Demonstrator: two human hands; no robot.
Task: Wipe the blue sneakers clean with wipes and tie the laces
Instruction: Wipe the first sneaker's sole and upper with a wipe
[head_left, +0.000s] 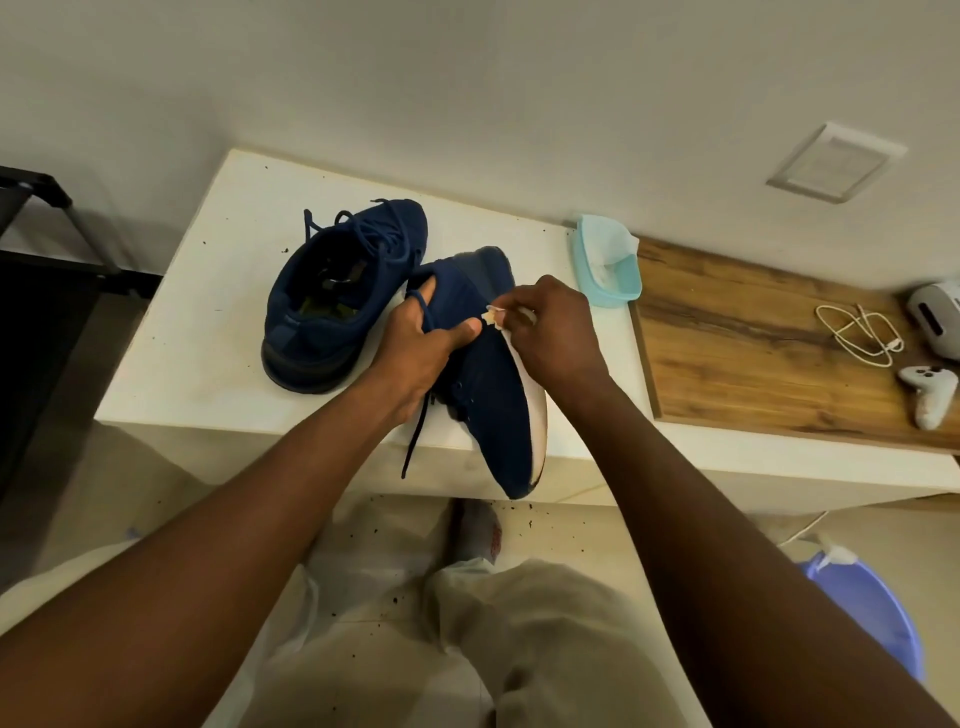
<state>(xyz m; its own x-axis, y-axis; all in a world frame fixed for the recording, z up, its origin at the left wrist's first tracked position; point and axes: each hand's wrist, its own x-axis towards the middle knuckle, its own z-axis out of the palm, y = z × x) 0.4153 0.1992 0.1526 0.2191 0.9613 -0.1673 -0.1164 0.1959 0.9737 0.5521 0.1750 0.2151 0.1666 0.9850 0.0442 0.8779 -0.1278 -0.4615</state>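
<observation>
While one blue sneaker (332, 291) stands on the counter (208, 322) left of the tilted sneaker (493, 400), the left hand (415, 348) has its grip wrapped round the tilted sneaker's upper. The right hand (556, 332) keeps a narrow grip, pinching a wipe (492, 318) at that shoe's white sole; a wipe tub (618, 291) sits to its right.

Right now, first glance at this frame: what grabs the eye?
Dead centre, the left hand grips a blue sneaker tipped on its side over the table's front edge, and the right hand pinches a wipe against its white sole. The second sneaker stands upright to the left on the table.
</observation>
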